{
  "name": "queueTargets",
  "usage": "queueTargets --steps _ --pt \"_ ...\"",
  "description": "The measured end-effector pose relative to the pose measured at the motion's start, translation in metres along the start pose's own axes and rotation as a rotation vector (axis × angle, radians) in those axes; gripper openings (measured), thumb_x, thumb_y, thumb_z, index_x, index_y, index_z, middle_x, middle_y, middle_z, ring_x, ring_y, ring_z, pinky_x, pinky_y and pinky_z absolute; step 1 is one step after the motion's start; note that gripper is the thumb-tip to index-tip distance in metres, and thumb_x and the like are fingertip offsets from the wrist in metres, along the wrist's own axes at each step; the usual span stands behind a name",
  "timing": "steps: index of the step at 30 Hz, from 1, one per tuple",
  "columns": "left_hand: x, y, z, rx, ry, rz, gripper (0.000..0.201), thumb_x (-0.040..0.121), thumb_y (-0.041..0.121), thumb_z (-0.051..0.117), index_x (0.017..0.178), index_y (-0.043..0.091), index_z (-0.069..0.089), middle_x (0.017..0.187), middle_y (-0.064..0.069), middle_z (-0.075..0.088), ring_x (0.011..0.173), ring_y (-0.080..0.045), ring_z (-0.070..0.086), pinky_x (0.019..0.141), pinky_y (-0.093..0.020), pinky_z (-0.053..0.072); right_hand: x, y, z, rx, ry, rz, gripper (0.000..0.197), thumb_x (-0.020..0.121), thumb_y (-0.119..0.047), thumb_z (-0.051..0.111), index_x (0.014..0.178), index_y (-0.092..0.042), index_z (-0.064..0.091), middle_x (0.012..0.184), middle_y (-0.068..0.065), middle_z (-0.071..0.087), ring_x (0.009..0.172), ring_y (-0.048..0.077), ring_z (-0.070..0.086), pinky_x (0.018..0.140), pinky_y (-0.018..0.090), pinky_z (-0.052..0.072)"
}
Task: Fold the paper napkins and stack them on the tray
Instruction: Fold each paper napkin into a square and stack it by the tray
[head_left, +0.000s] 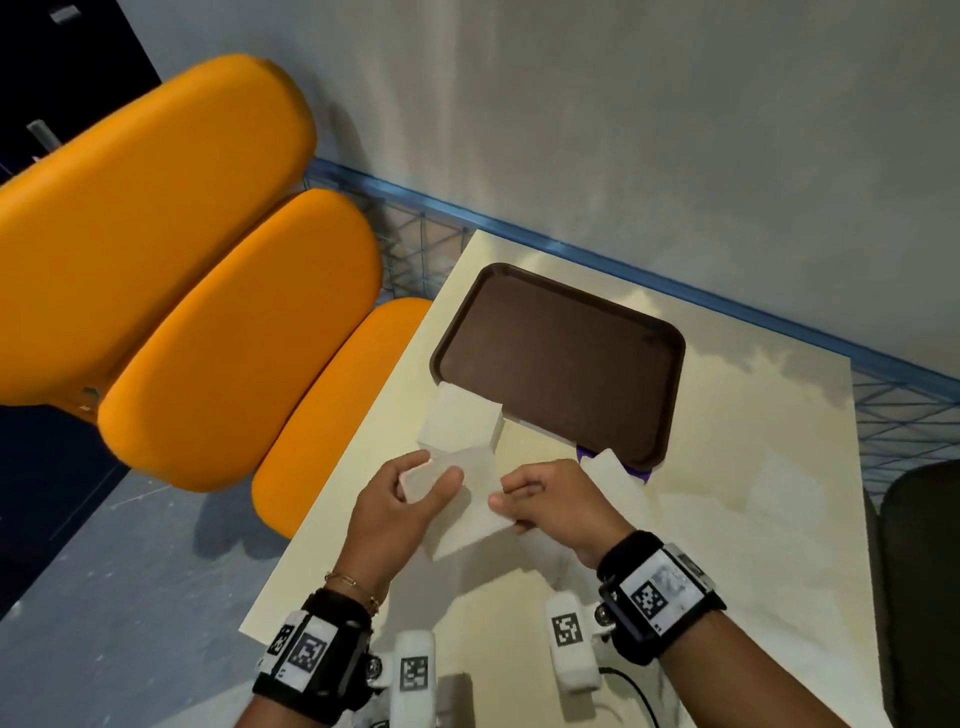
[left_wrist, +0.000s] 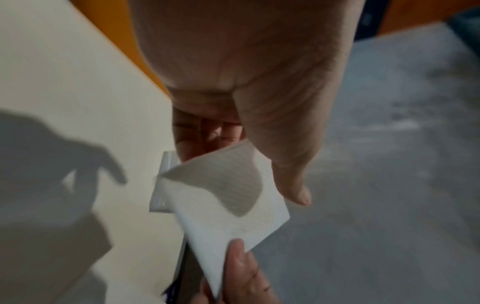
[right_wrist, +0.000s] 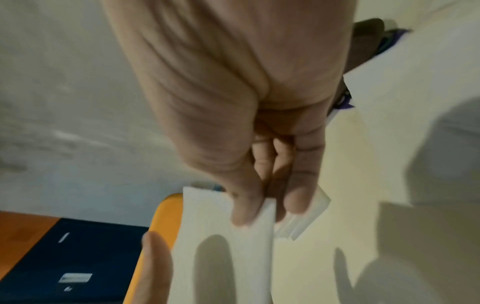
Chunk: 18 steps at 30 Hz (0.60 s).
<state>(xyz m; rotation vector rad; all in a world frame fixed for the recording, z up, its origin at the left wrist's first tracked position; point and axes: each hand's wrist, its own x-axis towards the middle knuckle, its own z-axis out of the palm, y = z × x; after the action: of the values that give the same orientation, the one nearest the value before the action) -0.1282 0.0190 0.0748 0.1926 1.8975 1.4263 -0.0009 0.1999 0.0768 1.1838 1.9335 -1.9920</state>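
A white paper napkin hangs above the cream table, held between both hands. My left hand pinches its left corner between thumb and fingers; my right hand pinches its right edge. The left wrist view shows that napkin under my thumb, and the right wrist view shows the napkin gripped by my fingers. A stack of napkins lies on the table by the near left corner of the brown tray, which holds nothing. Another white napkin lies behind my right hand.
Orange padded seats stand left of the table. A grey wall and a blue wire rack run along the far side. A dark chair sits at the right. A purple item peeks from under the tray's near edge.
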Motion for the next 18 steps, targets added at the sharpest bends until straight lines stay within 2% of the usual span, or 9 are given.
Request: queueTargets --steps 2,5,7,10,12,16,18 --pt "0.01 -0.005 0.0 -0.109 -0.052 -0.122 0.043 0.082 0.046 0.085 0.116 0.021 0.074 0.104 0.002 0.08 0.098 -0.022 0.076 0.079 -0.037 0.061 0.022 0.001 0.005 0.115 0.105 0.006 0.012 0.088 -0.012 0.085 0.099 -0.008 0.08 0.093 0.008 0.08 0.081 0.017 0.072 0.075 0.03 0.062" --pt "0.032 -0.013 0.003 -0.149 0.036 -0.185 0.014 0.09 0.022 0.081 0.103 0.014 0.08 0.091 -0.009 0.08 0.079 -0.022 0.072 0.067 -0.038 0.063 0.052 0.006 0.013 0.19 0.187 0.059 0.007 0.088 -0.016 0.086 0.093 -0.013 0.082 0.094 0.007 0.08 0.08 0.018 0.072 0.081 0.046 0.064" --pt "0.051 -0.017 0.006 -0.142 0.124 -0.184 0.009 0.09 0.019 0.081 0.098 0.015 0.081 0.088 -0.009 0.08 0.072 -0.017 0.071 0.062 -0.033 0.063 0.067 0.007 0.017 0.192 0.218 0.092 0.007 0.087 -0.017 0.086 0.088 -0.012 0.082 0.082 0.006 0.075 0.074 0.022 0.066 0.075 0.043 0.062" --pt "0.08 -0.02 0.01 -0.066 0.213 -0.138 0.012 0.087 0.021 0.084 0.099 0.018 0.081 0.082 -0.003 0.08 0.073 -0.016 0.074 0.055 -0.022 0.056 0.085 0.007 0.019 0.156 0.282 0.106 0.01 0.086 -0.013 0.085 0.08 -0.013 0.077 0.069 0.008 0.069 0.067 0.022 0.058 0.07 0.037 0.057" --pt "0.095 -0.023 0.014 0.016 0.237 -0.122 0.014 0.086 0.024 0.084 0.099 0.019 0.081 0.076 0.002 0.079 0.071 -0.015 0.075 0.058 -0.025 0.058 0.095 0.007 0.019 0.123 0.323 0.125 0.01 0.085 -0.016 0.087 0.085 -0.016 0.077 0.069 0.008 0.072 0.062 0.02 0.059 0.07 0.039 0.059" --pt "0.116 -0.032 0.017 0.116 0.269 -0.119 0.009 0.085 0.03 0.084 0.092 0.026 0.081 0.068 0.007 0.076 0.072 -0.016 0.073 0.08 -0.04 0.064 0.115 0.014 0.02 0.055 0.367 0.168 0.013 0.082 -0.022 0.089 0.086 -0.019 0.076 0.069 0.005 0.077 0.057 0.019 0.061 0.067 0.038 0.062" --pt "0.12 -0.036 0.018 0.138 0.289 -0.114 0.009 0.084 0.031 0.084 0.089 0.03 0.077 0.065 0.007 0.075 0.072 -0.016 0.072 0.081 -0.04 0.063 0.122 0.018 0.022 0.043 0.382 0.19 0.016 0.081 -0.022 0.09 0.089 -0.018 0.077 0.069 0.006 0.077 0.054 0.018 0.059 0.062 0.035 0.06"
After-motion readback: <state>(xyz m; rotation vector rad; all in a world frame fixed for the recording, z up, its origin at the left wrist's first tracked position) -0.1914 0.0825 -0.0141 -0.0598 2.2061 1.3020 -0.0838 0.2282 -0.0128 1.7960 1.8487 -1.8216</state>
